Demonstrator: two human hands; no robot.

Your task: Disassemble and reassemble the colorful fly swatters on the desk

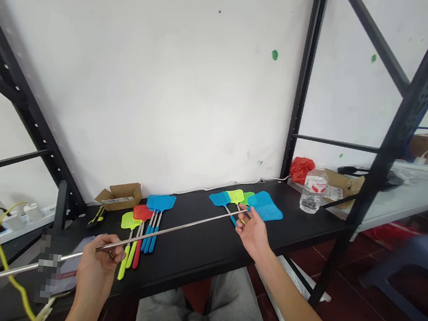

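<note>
A blue fly swatter with a long, drawn-out metal rod spans the view in front of me. My left hand is closed round the rod towards its blue handle, which runs off the left edge. Near the swatter's head, my right hand pinches the rod's far end. Behind my right hand lie another blue swatter, a yellow-green swatter and a green one, partly hidden. Left of centre, several short swatters rest side by side: blue ones, a red one and yellow-green ones.
A small open cardboard box stands by the wall on the black shelf. At the right are a water bottle and a red plastic bag. Black metal posts frame the shelf. A yellow cable crosses the lower left.
</note>
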